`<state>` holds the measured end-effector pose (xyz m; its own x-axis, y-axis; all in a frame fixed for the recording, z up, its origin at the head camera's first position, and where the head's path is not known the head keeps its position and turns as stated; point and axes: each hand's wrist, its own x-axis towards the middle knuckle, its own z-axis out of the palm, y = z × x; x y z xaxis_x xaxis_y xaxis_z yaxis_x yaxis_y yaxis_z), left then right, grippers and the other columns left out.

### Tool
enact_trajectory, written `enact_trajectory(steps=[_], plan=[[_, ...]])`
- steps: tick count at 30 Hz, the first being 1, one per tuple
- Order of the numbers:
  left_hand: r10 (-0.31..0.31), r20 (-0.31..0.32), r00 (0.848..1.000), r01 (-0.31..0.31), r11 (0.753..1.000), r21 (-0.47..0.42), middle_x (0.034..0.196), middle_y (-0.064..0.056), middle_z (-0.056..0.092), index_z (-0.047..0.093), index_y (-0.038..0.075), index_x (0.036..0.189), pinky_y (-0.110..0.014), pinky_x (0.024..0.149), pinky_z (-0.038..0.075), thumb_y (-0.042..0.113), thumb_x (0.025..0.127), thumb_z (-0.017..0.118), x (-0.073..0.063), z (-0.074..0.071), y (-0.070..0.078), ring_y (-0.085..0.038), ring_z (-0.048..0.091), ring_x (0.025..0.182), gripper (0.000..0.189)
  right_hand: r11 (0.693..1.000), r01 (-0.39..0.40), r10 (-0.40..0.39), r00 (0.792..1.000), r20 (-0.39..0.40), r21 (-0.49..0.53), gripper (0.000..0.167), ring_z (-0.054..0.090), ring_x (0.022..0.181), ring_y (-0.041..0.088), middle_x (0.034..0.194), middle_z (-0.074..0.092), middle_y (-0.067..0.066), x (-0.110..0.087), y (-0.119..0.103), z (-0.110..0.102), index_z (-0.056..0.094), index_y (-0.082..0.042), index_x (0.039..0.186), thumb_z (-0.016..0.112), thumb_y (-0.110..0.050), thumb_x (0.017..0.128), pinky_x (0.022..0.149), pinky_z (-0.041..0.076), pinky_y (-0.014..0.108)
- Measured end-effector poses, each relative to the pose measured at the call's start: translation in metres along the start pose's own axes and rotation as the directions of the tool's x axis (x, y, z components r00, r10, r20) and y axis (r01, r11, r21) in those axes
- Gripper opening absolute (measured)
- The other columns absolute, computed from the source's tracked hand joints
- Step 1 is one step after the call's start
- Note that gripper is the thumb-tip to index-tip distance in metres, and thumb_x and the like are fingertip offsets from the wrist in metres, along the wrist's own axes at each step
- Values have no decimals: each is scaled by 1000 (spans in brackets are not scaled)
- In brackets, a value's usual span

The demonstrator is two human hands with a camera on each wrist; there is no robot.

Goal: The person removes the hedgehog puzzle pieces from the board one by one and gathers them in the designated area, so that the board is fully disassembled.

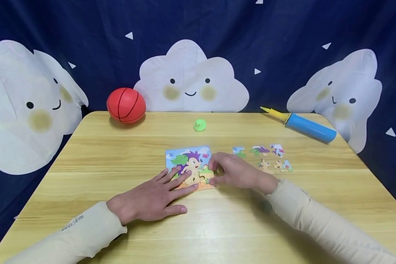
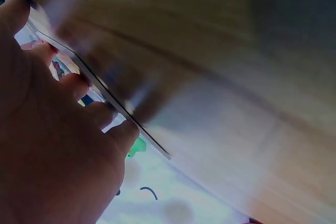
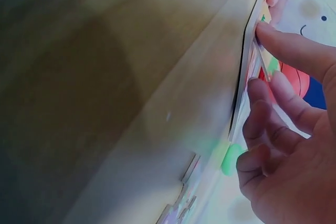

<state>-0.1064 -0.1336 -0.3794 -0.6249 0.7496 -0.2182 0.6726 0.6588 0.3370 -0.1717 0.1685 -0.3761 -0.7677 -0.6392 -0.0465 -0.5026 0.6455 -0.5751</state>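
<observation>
1. Head view. Puzzle lies flat mid-table, hedgehog picture showing. Left hand comes from the near left, palm down, fingers spread and extended over the puzzle's left and near part. Right hand at its right side, pinching a piece. Loose pieces to the right, in 2 rows. Far side: red ball left, green duck centre, blue-and-yellow pump right. Behind, dark blue cloth with 3 smiling clouds.
2. Left wrist view. Dim. Puzzle edge-on; left fingertips rest along it. Duck beyond.
3. Right wrist view. Right thumb and a fingertip pinch the piece, which tilts against the puzzle; other fingers bent. Left fingers at the puzzle's far end. Duck and ball beyond; loose pieces edge-on nearby.
</observation>
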Motion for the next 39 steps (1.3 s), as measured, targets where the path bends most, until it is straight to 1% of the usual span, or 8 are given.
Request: enact_trajectory(steps=[4, 9, 14, 18, 23, 30, 33, 39], plan=[[0, 1, 1000, 0, 1000, 5, 183, -2, 20, 33, 41, 171, -65, 136, 16, 61, 114, 43, 1, 1, 0, -39, 8, 171, 62, 999, -3, 3, 1000, -7, 39, 28, 60, 86, 16, 95, 69, -3, -2, 1, 0, 67, -16, 106, 91, -19, 91, 77, 55, 27], [-4, 6, 1000, 4, 1000, 6, 184, -1, 19, 33, 42, 171, -64, 137, 15, 62, 113, 42, 2, 1, 0, -38, 7, 171, 62, 996, 20, -18, 1000, -22, 86, 22, 60, 83, 13, 90, 67, -6, -4, 7, 2, 67, -17, 105, 87, -16, 95, 75, 55, 26], [-7, 7, 1000, 7, 1000, 1, 184, -1, 19, 33, 42, 171, -64, 137, 16, 62, 113, 42, 2, 0, 0, -38, 8, 171, 62, 989, 43, -39, 999, -30, 144, 18, 56, 75, 12, 84, 63, -6, -7, 10, 2, 67, -17, 104, 84, -14, 98, 66, 50, 23], [-6, 7, 1000, 6, 1000, 3, 184, -1, 18, 33, 42, 171, -64, 137, 16, 62, 114, 42, 1, 0, 1, -38, 8, 171, 61, 976, 53, -48, 998, -27, 213, 14, 55, 76, 15, 85, 61, -5, -10, 13, 0, 67, -18, 104, 80, -12, 101, 66, 47, 22], [-4, 5, 1000, 4, 1000, 5, 184, -1, 17, 31, 43, 172, -64, 137, 15, 61, 114, 42, 1, 0, 1, -37, 7, 172, 62, 963, 8, -2, 1000, -24, 269, 15, 58, 84, 19, 90, 63, -4, -14, 16, -5, 67, -20, 106, 77, -9, 103, 71, 49, 23], [-2, -6, 1000, 2, 1000, 6, 184, -1, 18, 32, 43, 172, -64, 137, 16, 62, 113, 43, 0, 1, 1, -37, 7, 172, 62, 949, -70, 83, 996, -29, 306, 13, 60, 91, 24, 99, 66, 1, -24, 24, -21, 68, -18, 109, 79, -14, 102, 75, 51, 25], [0, -9, 1000, 0, 1000, 8, 184, -1, 18, 32, 42, 172, -64, 137, 16, 62, 113, 43, 1, 1, 1, -37, 8, 172, 62, 939, -84, 98, 995, -23, 333, 13, 60, 90, 25, 99, 65, 3, -30, 29, -27, 68, -16, 110, 79, -15, 102, 72, 52, 25], [1, -7, 1000, -1, 1000, 9, 184, -1, 16, 30, 42, 172, -64, 137, 16, 61, 114, 43, 1, 1, 1, -37, 7, 172, 63, 940, -91, 114, 992, -51, 329, 14, 63, 83, 23, 96, 66, 5, -47, 40, -38, 68, -15, 108, 80, -16, 101, 68, 55, 27]])
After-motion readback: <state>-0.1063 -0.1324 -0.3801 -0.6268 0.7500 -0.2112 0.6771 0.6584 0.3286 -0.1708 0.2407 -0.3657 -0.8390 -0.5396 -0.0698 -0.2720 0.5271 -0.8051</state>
